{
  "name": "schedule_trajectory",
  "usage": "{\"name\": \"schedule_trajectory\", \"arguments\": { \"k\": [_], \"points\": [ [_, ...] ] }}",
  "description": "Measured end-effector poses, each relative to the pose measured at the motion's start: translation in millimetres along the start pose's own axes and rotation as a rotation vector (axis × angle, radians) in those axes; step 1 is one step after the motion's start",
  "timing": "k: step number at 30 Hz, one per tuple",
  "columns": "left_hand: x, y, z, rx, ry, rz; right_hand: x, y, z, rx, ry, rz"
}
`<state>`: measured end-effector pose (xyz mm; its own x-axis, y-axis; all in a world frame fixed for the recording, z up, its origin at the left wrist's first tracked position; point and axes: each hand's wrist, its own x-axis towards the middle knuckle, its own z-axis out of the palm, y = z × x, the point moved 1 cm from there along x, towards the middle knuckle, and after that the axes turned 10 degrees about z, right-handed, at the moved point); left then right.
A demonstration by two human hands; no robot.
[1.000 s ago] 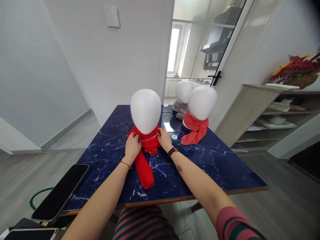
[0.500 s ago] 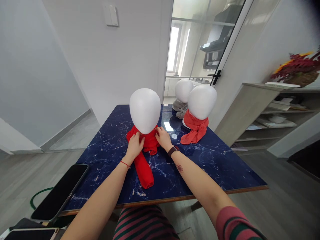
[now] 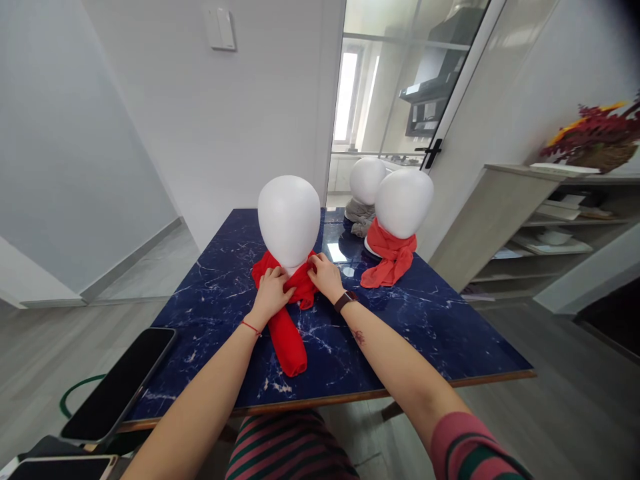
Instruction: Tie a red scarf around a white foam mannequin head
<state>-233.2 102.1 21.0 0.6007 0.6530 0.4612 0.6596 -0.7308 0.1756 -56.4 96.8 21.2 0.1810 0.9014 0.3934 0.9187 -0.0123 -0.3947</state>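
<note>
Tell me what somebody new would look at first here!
Probably the white dummy head standing on the blue marbled table, with hands on the bright red cloth around its neck. Behind it, to the right, stand two more white heads, one in coral cloth and one in gray.

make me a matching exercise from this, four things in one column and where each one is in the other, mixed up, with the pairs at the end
Things
1. coral scarf
2. flowers
3. bright red scarf
4. grey scarf

Places
A. below the farthest white head
B. under the left hand and right hand
C. below the front head of the right-hand pair
D. at the shelf unit

Pairs
1-C, 2-D, 3-B, 4-A
</note>
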Motion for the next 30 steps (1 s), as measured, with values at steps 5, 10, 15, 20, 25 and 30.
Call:
{"name": "schedule_trajectory", "arguments": {
  "k": [5,10,15,20,25,30],
  "points": [
    [-0.9,-3.9,1.4,0.063,-0.037,-0.113,1.2,1.6,-0.4,0.017,-0.019,-0.072],
    [-2.0,-3.3,1.9,0.067,-0.037,-0.145,2.6,1.5,-2.0,0.004,-0.05,-0.102],
    [-1.9,-0.2,0.2,0.089,-0.043,-0.18,4.0,-0.1,-2.5,0.009,-0.066,-0.17],
    [-1.3,1.9,-1.8,0.088,0.017,-0.19,2.9,-1.6,-0.5,0.066,0.012,-0.223],
    [-1.1,4.5,-3.2,0.104,-0.027,-0.116,-0.1,-5.0,-2.0,0.138,0.063,-0.323],
    [-2.1,3.5,-2.7,0.118,-0.051,-0.172,0.4,-7.0,-1.2,0.199,-0.067,-0.39]
  ]
}}
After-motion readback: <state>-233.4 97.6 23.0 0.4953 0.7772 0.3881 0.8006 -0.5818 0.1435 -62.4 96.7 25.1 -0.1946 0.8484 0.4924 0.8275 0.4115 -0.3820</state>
